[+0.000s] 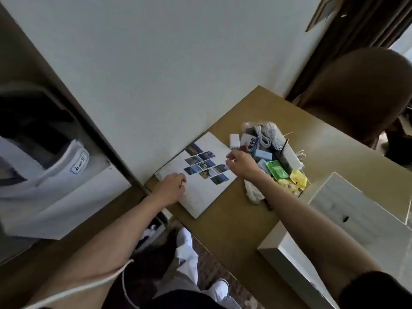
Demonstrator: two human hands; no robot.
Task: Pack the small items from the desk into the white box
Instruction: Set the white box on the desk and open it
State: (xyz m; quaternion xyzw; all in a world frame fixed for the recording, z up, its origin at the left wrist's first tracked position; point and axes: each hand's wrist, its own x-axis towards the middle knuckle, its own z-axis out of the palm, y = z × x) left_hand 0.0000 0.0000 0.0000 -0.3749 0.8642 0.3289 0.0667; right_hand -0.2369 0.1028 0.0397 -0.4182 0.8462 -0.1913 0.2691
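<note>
Two bare hands reach over a tan tabletop (234, 219) in the head view. Farthest left, off the tabletop, white and dark clothing (51, 175) lies folded in an open compartment. Next, the left hand (172, 188) rests on the near left edge of a white sheet (200, 192) that lies flat on the tabletop against the wall; its fingers are curled, and I cannot tell whether its grip holds anything. Small colour photos (206, 166) sit in slanted rows across the middle of that sheet. Further right, the right hand (242, 162) hovers at the sheet's right edge, thumb and forefinger pinched together, though what that grip holds, if anything, is too small to tell. Just beyond it a small white charger block (234, 141) stands upright. Beside the right wrist lies the heap of small items (274, 157): coiled white cables (269, 134), a pale blue packet (263, 155), a green packet (277, 169) and crumpled yellow wrappers (297, 179), all touching or overlapping. At the near right the white box (278, 248) sits open on the tabletop, well apart from the sheet and near the heap; its interior looks bare white apart from one small dark spot. A brown chair (356, 97) stands behind the far right corner.
</note>
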